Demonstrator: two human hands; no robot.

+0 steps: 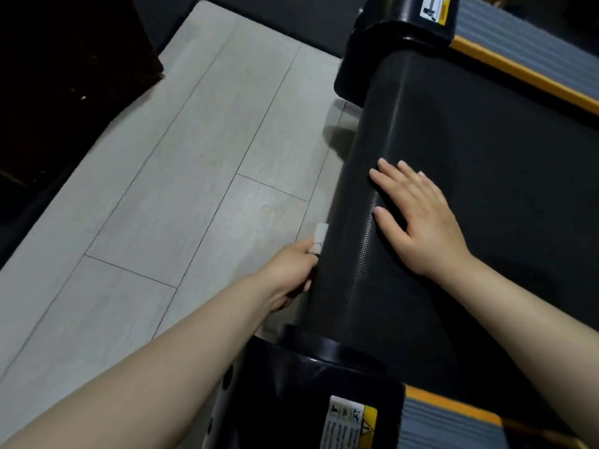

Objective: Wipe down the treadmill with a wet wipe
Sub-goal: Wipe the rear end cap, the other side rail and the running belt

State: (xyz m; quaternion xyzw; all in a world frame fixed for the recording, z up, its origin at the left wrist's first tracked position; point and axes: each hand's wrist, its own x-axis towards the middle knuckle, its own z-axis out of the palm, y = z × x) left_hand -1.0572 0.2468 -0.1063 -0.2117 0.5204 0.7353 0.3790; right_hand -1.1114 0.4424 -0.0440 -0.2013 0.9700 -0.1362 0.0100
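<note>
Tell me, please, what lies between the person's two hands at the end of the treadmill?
In the head view, only the curved black end of the treadmill belt separates the left hand, holding the wet wipe, from the right hand resting flat on top.

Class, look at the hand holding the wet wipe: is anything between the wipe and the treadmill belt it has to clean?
Nothing visible. The left hand holds the wet wipe right against the rounded end of the belt. The right hand rests flat on top of the belt, away from the wipe.
</note>
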